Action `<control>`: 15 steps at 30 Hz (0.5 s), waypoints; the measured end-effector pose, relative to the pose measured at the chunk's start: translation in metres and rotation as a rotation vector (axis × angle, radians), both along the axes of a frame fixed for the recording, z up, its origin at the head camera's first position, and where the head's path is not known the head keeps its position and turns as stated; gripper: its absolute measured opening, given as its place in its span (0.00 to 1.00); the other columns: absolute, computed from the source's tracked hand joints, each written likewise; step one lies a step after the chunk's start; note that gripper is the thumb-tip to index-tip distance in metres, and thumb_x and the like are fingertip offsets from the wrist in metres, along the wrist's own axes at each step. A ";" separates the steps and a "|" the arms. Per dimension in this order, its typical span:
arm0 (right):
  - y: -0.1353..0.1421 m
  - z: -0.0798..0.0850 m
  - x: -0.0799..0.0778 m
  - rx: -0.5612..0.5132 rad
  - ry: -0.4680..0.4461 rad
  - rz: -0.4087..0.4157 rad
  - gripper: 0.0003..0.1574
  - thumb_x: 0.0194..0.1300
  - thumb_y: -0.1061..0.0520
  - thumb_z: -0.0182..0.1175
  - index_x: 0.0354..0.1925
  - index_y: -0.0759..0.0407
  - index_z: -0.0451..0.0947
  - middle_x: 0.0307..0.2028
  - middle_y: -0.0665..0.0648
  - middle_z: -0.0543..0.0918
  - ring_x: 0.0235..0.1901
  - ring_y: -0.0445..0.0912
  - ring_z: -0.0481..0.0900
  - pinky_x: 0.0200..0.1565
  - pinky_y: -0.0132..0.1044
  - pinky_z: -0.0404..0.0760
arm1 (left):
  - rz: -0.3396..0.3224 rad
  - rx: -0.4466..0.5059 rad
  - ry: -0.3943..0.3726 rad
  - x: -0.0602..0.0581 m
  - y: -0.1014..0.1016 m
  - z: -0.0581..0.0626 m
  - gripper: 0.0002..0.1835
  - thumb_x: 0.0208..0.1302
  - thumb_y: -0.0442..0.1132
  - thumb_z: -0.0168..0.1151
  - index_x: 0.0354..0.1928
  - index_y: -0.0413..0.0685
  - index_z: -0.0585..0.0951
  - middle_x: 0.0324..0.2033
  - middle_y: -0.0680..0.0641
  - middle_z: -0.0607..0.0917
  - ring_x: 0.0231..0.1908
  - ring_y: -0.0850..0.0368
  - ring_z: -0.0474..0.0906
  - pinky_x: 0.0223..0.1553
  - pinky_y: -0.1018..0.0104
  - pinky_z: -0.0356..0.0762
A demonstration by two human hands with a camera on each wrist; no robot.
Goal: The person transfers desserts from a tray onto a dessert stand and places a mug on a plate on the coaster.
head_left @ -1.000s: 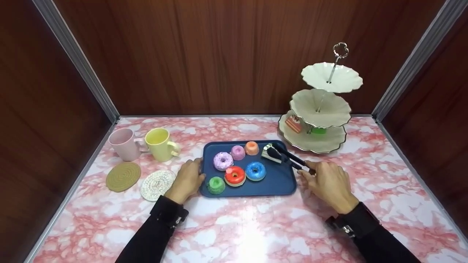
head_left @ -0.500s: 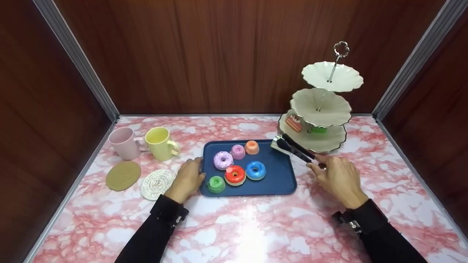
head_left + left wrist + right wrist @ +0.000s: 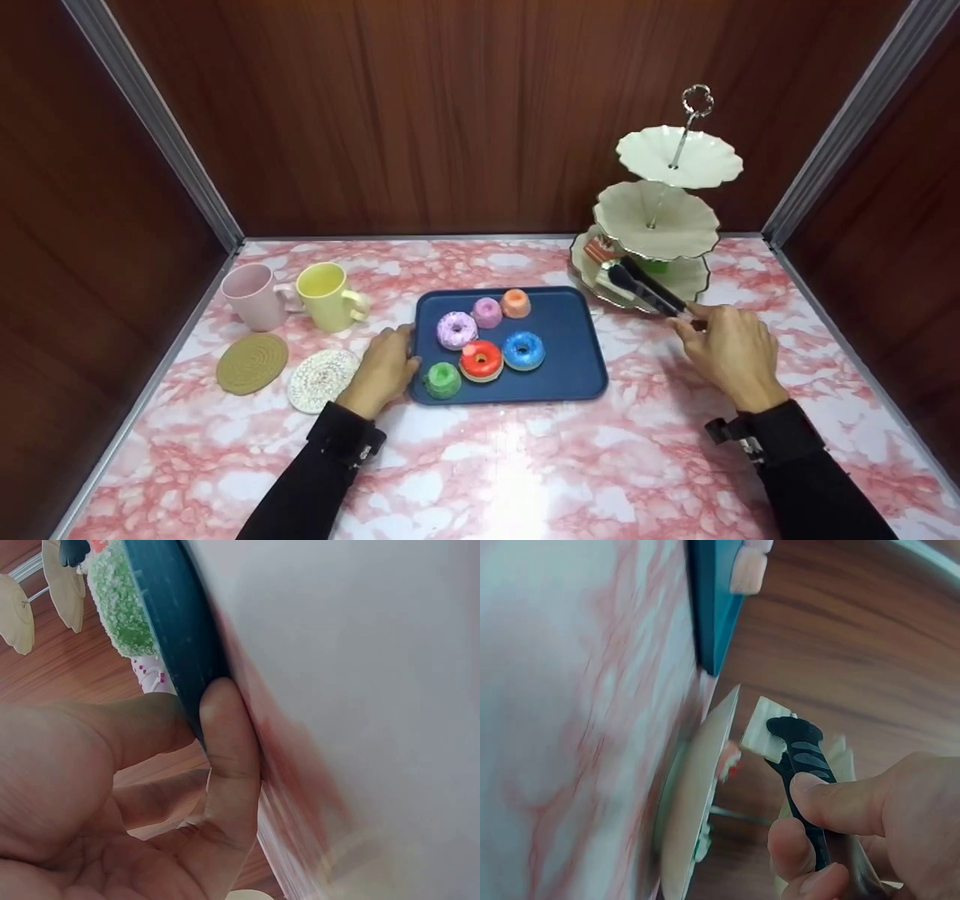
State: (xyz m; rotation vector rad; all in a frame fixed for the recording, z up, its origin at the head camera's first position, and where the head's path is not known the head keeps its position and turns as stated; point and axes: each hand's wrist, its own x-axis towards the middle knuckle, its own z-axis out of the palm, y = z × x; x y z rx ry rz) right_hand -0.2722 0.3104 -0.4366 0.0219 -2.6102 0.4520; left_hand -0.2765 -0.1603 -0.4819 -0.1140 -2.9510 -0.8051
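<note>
Head: tabletop, pink/wht marbled; brn wood-grain back wall, grey corner posts. L hand at blue tray; R hand w/ blk tongs, pale cake slice in tips, over stand's btm tier. L wrist: thumb & fingers pinched tray rim, low by tabletop. R wrist: thumb & fingers clamped round tongs; slice just above btm tier.

The tray looks like smooth, matt plastic and the tongs like dark plastic, while the green cake has a rough, sugar-grained surface. The scalloped plates gleam like glazed ceramic around a polished metal rod, and the pink mug and yellow mug share a smooth sheen. The coiled coaster looks like rough cord, the sleeves matt cloth, the bench glossy, the back wall satin-finished wood
</note>
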 end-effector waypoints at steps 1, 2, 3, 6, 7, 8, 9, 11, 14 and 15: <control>0.002 -0.001 -0.001 0.002 0.008 -0.002 0.30 0.53 0.32 0.61 0.48 0.46 0.82 0.28 0.61 0.86 0.17 0.56 0.75 0.12 0.41 0.59 | 0.001 -0.002 0.001 0.000 0.000 0.000 0.30 0.54 0.36 0.64 0.61 0.43 0.70 0.39 0.40 0.78 0.44 0.44 0.75 0.51 0.53 0.74; 0.005 -0.002 -0.002 0.001 0.017 -0.003 0.29 0.53 0.33 0.61 0.48 0.46 0.82 0.28 0.60 0.86 0.18 0.57 0.76 0.12 0.42 0.60 | 0.000 -0.001 0.000 0.000 0.000 0.000 0.30 0.54 0.36 0.64 0.61 0.42 0.70 0.38 0.40 0.78 0.44 0.44 0.75 0.51 0.53 0.74; 0.007 -0.002 -0.003 0.001 0.022 -0.003 0.29 0.53 0.33 0.61 0.48 0.45 0.82 0.28 0.60 0.86 0.19 0.58 0.77 0.12 0.42 0.60 | -0.001 0.000 0.000 0.000 0.000 -0.001 0.30 0.54 0.36 0.64 0.61 0.42 0.70 0.38 0.40 0.78 0.44 0.44 0.76 0.51 0.53 0.74; 0.013 -0.006 -0.005 0.003 0.017 -0.013 0.28 0.54 0.32 0.59 0.47 0.43 0.82 0.27 0.59 0.85 0.21 0.60 0.78 0.12 0.43 0.59 | -0.001 0.000 0.004 0.000 0.000 -0.001 0.30 0.54 0.36 0.64 0.61 0.42 0.70 0.40 0.39 0.78 0.44 0.44 0.76 0.51 0.53 0.74; 0.015 -0.007 -0.006 0.006 0.019 -0.015 0.25 0.54 0.33 0.60 0.46 0.43 0.83 0.26 0.60 0.85 0.20 0.60 0.77 0.12 0.43 0.58 | -0.001 0.000 0.006 0.001 0.000 -0.001 0.30 0.54 0.36 0.64 0.61 0.42 0.70 0.39 0.40 0.78 0.44 0.44 0.76 0.51 0.53 0.74; 0.016 -0.008 -0.007 0.010 0.019 -0.017 0.24 0.54 0.33 0.60 0.45 0.42 0.83 0.26 0.60 0.84 0.20 0.61 0.77 0.12 0.43 0.58 | -0.003 0.003 0.006 0.001 0.000 -0.001 0.30 0.54 0.36 0.64 0.61 0.42 0.70 0.39 0.40 0.78 0.44 0.45 0.75 0.51 0.54 0.74; 0.018 -0.010 -0.008 0.016 0.018 -0.018 0.23 0.54 0.34 0.60 0.45 0.42 0.83 0.26 0.61 0.84 0.20 0.62 0.77 0.11 0.43 0.58 | -0.004 0.003 0.008 0.001 0.000 -0.001 0.30 0.54 0.36 0.64 0.61 0.42 0.70 0.38 0.41 0.78 0.44 0.45 0.75 0.51 0.54 0.74; 0.021 -0.012 -0.010 0.025 0.018 -0.020 0.21 0.55 0.36 0.62 0.45 0.42 0.83 0.27 0.62 0.84 0.21 0.63 0.77 0.11 0.44 0.57 | -0.005 0.000 0.011 0.001 0.000 0.000 0.30 0.54 0.36 0.64 0.61 0.42 0.70 0.38 0.41 0.77 0.44 0.45 0.75 0.50 0.54 0.74; 0.025 -0.016 -0.013 0.033 0.014 -0.028 0.22 0.54 0.38 0.63 0.46 0.42 0.82 0.29 0.64 0.84 0.21 0.64 0.77 0.11 0.44 0.57 | -0.004 -0.001 0.013 0.001 0.001 0.001 0.30 0.54 0.36 0.64 0.60 0.42 0.70 0.37 0.41 0.77 0.43 0.46 0.75 0.49 0.54 0.74; 0.026 -0.016 -0.013 0.035 0.012 -0.030 0.22 0.55 0.38 0.62 0.47 0.42 0.82 0.30 0.64 0.84 0.21 0.65 0.76 0.11 0.44 0.57 | -0.003 -0.002 0.013 0.001 0.001 0.001 0.30 0.53 0.36 0.64 0.60 0.42 0.70 0.37 0.42 0.77 0.43 0.46 0.75 0.49 0.54 0.74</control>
